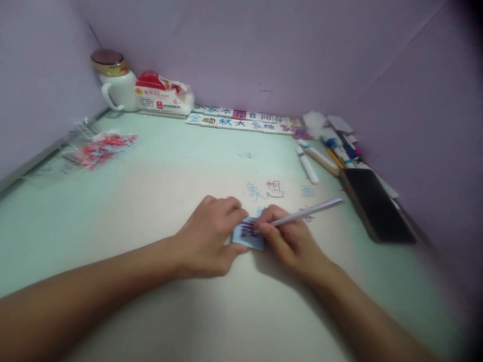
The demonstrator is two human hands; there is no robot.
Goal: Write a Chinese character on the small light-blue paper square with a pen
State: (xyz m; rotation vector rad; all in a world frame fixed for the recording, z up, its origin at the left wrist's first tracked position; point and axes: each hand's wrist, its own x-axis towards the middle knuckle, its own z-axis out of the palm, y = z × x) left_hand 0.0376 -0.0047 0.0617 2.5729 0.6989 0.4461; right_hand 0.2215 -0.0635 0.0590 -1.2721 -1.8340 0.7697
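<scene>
A small pale-blue card with a dark purple character on it is at the middle of the table. My left hand grips the card's left side, fingers at the top edge and thumb at the bottom. In my right hand is a slim, light-coloured pen, its rear end slanting up to the right. The pen's tip is hidden by my fingers, close to the card's right side. Characters in blue and purple are written on the table just beyond my hands.
Two rows of character cards lie along the back wall. Back left stand a white mug and a tissue pack, with red and blue scraps nearer. To the right are markers, a phone and assorted stationery.
</scene>
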